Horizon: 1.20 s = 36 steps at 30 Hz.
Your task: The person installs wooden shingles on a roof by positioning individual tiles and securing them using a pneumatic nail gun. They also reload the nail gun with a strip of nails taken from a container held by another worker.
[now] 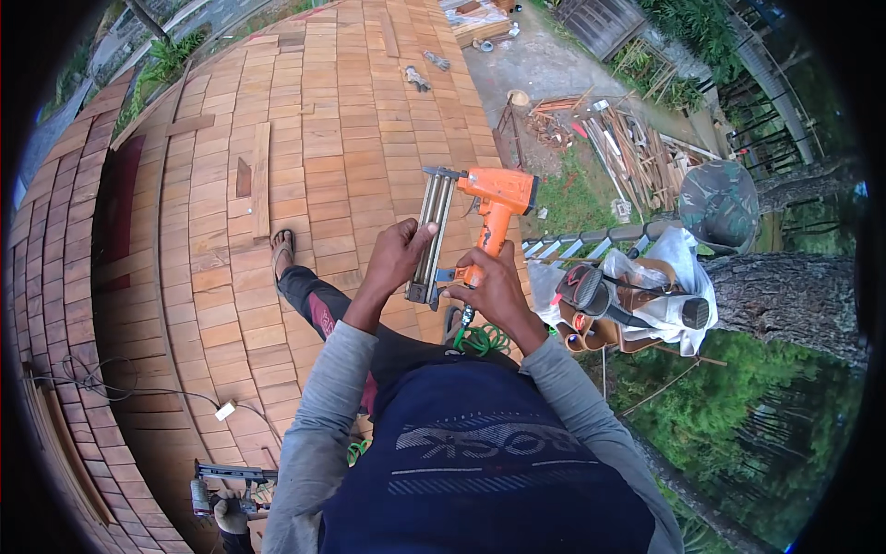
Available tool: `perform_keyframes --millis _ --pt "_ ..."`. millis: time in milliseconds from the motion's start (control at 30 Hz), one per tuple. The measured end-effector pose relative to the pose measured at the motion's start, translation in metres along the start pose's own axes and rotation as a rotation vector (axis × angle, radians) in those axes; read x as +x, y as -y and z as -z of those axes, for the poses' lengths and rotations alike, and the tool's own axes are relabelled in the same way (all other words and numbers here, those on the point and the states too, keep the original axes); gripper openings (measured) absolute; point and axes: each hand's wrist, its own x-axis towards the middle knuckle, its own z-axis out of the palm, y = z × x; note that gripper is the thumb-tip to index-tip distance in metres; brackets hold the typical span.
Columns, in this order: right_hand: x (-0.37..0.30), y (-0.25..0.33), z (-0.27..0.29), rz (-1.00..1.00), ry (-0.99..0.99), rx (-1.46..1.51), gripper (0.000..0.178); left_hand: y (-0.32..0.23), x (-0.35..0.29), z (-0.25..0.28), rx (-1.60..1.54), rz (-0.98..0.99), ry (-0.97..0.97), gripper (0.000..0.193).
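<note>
An orange air nail gun (498, 189) is held up in front of my body, over the wooden shingle roof (323, 175). My left hand (397, 256) is closed around its long metal magazine (433, 231), with the thumb lying across it. At the lower end of the handle, my right hand (496, 282) is wrapped around the grip. A coiled green air hose (482, 340) hangs from the handle's base, just below my right hand.
Bottom left, a co-worker's gloved hand (233, 515) holds another nail gun (235, 473). A black cable (166, 391) crosses the roof. Loose boards (261, 180) and gloves (417, 78) lie on shingles. Right of the roof edge are a ladder (577, 247), bagged items (646, 295) and a tree trunk (784, 300).
</note>
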Motion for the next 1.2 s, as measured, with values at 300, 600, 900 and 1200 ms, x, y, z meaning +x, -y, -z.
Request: perform_keyframes --millis 300,600,900,1200 --pt "0.005 0.001 0.009 0.074 -0.139 0.003 0.05 -0.006 0.006 -0.028 -0.226 0.059 -0.131 0.053" --pt "0.037 -0.041 -0.011 -0.087 -0.262 0.894 0.061 -0.012 -0.01 -0.01 -0.002 0.03 -0.118 0.047" --pt "0.104 -0.03 -0.06 -0.188 -0.068 0.71 0.057 -0.108 -0.098 0.144 -0.501 -0.574 0.256 0.037" --pt "0.222 0.048 -0.167 -0.136 0.142 0.383 0.06 -0.065 -0.111 0.289 -0.656 -1.154 -0.189 0.042"
